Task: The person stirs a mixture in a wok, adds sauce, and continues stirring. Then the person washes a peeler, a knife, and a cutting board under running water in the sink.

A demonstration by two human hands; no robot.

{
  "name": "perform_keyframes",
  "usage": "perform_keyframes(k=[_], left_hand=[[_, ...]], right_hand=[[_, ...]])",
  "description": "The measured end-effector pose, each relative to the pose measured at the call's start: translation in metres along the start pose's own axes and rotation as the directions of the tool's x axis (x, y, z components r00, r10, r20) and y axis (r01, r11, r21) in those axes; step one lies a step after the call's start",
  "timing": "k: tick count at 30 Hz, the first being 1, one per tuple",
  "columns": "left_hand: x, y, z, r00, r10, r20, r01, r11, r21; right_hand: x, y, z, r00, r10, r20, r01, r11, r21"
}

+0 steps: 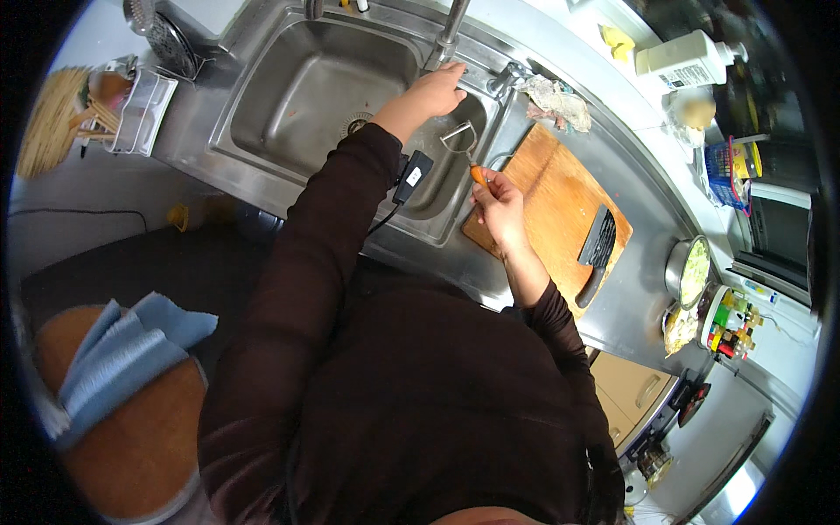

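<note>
My left hand [430, 94] reaches over the divider of the stainless steel double sink [282, 85], beside the base of the faucet [448, 42]. Its fingers are stretched out with the thumb apart, and nothing shows in its grasp; whether the fingertips touch the faucet is unclear. My right hand [504, 209] holds a Y-shaped peeler [478, 174] by its orange-brown handle. The peeler's metal head points up over the smaller basin [446, 180]. Below that hand lies a wooden cutting board [545, 190], with a dark-bladed cleaver [597, 246] on its right part.
A crumpled rag [558, 104] lies behind the board near a small tap [508, 77]. Further right stands a metal bowl [682, 266] of pale green shreds. A black box with a cable [413, 177] hangs by my left wrist. A blue cloth [134, 354] drapes over a brown stool [138, 446].
</note>
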State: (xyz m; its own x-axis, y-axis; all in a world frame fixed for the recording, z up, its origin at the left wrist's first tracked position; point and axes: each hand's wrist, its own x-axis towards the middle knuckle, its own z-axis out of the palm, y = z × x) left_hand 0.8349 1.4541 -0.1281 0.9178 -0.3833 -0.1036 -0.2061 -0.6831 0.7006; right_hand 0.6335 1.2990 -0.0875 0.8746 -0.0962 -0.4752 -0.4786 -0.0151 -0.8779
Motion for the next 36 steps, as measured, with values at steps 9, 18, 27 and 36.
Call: perform_keyframes(k=[9, 18, 27, 36], left_hand=[[0.000, -0.052, -0.026, 0.987, 0.159, 0.022, -0.148, 0.957, -0.250], [-0.070, -0.106, -0.099, 0.924, -0.364, 0.115, 0.205, 0.218, -0.954], [-0.077, -0.166, -0.141, 0.860, -0.473, 0.190, 0.219, 0.006, -0.976], [-0.083, -0.178, -0.149, 0.864, -0.402, 0.304, 0.244, -0.193, -0.950]], right_hand=[[0.034, -0.025, 0.066, 0.997, 0.000, -0.083, 0.002, 1.000, 0.026], [0.088, -0.061, 0.156, 0.991, -0.025, 0.130, 0.023, 1.000, 0.014], [0.114, -0.075, 0.206, 0.966, 0.001, 0.257, 0.020, 0.997, -0.081], [0.114, -0.078, 0.215, 0.963, 0.052, 0.266, -0.042, 0.998, -0.045]])
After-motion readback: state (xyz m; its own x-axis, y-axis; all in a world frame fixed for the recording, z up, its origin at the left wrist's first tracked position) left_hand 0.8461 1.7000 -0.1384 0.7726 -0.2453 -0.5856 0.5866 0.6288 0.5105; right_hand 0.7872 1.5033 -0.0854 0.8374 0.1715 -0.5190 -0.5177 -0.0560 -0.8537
